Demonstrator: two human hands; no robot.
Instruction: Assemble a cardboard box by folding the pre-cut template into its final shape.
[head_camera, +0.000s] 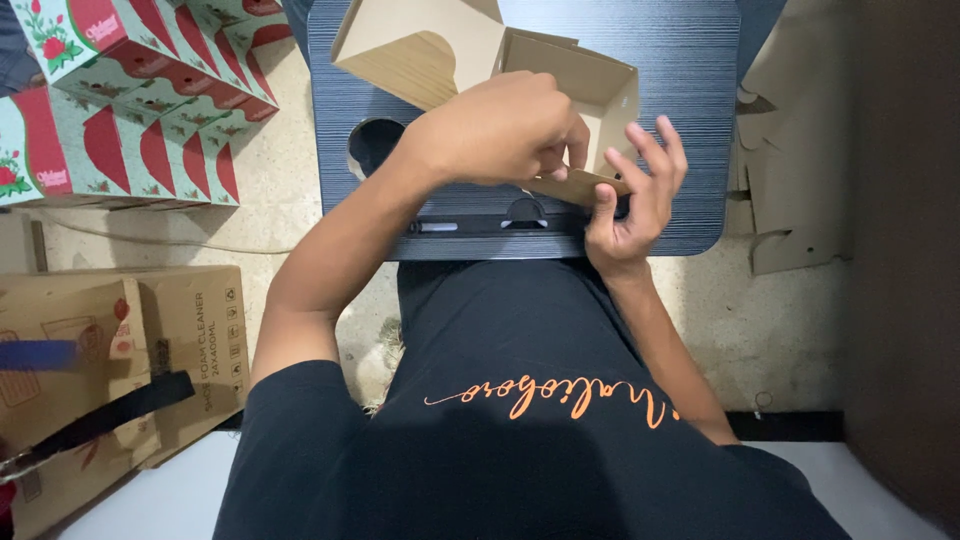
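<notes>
A half-formed brown cardboard box (560, 80) is being folded on a small dark lap table (690, 90). The box is being held just beyond both hands, its open side turned toward the person, with one large flap (420, 50) standing up beyond the left hand.

The left hand (500, 130) is being kept closed over the box's near edge, fingers curled down and pinching a small flap (580, 185). The right hand (630, 205) is being held just beside it, touching the same flap from below, thumb pressed to the cardboard and fingers spread narrowly upward.

As a judgement, the work is being carried on at a middle stage: the walls of the box are already being held upright and its shape is readable, but the near flap is not yet tucked and the large flap is not yet closed.

Well to the left of the left hand, a stack of finished printed boxes (140, 90) in red and pale green is being kept on the floor, and nearer the person a brown shipping carton (190, 340) is standing. To the right of the right hand, flat cardboard blanks (790, 170) are lying, seemingly waiting to be folded.
</notes>
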